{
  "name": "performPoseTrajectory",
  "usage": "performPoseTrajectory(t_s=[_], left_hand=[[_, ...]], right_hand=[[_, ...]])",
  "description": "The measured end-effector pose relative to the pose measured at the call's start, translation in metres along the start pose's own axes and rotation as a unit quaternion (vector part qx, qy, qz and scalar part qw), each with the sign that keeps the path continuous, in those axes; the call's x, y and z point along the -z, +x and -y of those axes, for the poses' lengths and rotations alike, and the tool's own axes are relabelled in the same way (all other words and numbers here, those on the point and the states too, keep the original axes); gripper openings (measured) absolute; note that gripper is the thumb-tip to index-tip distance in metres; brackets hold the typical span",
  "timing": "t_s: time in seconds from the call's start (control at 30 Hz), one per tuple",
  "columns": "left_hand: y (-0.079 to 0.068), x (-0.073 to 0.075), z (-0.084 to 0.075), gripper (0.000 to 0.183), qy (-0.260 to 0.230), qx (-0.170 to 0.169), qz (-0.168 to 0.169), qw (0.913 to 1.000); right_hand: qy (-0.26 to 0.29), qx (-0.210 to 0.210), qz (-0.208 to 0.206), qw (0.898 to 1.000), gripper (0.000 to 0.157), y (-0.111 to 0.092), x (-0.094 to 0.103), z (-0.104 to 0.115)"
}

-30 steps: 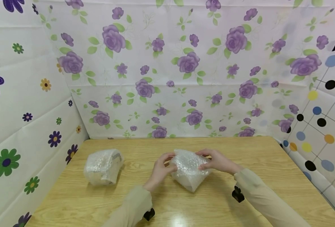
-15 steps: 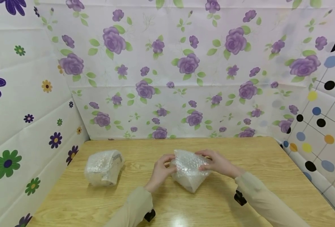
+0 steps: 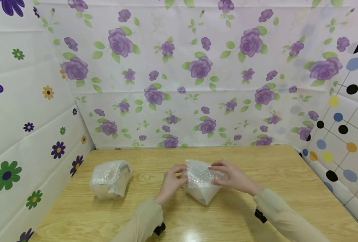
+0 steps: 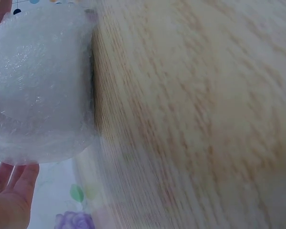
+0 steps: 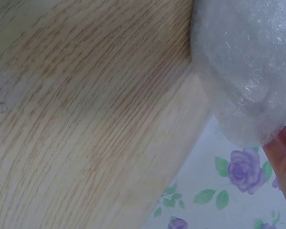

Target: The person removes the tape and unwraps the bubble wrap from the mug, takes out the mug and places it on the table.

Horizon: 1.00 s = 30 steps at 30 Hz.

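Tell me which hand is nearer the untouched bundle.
Left. The left hand is right of the untouched bundle, apart from it, at the left side of the other bundle; the right hand is farther away, at the other bundle's right side.

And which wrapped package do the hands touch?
The package on the right, between left hand and right hand; the other package, farther left, is touched by neither.

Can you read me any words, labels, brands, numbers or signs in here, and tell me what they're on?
There is no text that can be read in any view.
Left bundle: faint grey marks near its upper right edge, too small and blurred to tell whether they are lettering.
Middle bundle: no lettering shows.
Patterned cloths: flowers, leaves, dots and lines, no writing.
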<state>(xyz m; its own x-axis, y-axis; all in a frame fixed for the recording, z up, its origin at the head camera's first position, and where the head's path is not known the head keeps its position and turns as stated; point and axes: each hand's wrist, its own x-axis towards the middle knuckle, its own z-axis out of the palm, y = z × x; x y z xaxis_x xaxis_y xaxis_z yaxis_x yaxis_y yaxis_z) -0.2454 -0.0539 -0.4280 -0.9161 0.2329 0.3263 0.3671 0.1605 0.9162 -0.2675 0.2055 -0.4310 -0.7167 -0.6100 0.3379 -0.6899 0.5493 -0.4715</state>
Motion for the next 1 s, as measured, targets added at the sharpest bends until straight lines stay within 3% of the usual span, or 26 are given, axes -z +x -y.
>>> performPoseTrajectory(t_s=[0.2,0.4,0.57,0.77,1.0], left_hand=[[-0.002,0.0,-0.002,0.033,0.003,-0.007,-0.001,1.0],[-0.002,-0.001,-0.004,0.033,0.011,-0.006,-0.003,0.9999],[-0.002,-0.001,-0.005,0.032,0.008,-0.001,-0.005,1.0],[-0.001,0.001,-0.003,0.034,0.003,0.001,0.006,1.0],[0.005,0.0,0.019,0.038,0.0,-0.004,0.007,1.0]], right_hand=[[-0.014,0.012,0.012,1.0,0.064,-0.001,0.001,0.002],[-0.011,0.017,0.008,1.0,0.049,-0.005,0.002,0.0],[0.065,0.003,-0.014,0.998,0.028,-0.006,0.003,0.0],[0.186,-0.05,-0.038,0.981,0.017,-0.004,0.006,-0.003],[0.223,-0.1,-0.069,0.967,0.018,0.0,0.02,0.008]])
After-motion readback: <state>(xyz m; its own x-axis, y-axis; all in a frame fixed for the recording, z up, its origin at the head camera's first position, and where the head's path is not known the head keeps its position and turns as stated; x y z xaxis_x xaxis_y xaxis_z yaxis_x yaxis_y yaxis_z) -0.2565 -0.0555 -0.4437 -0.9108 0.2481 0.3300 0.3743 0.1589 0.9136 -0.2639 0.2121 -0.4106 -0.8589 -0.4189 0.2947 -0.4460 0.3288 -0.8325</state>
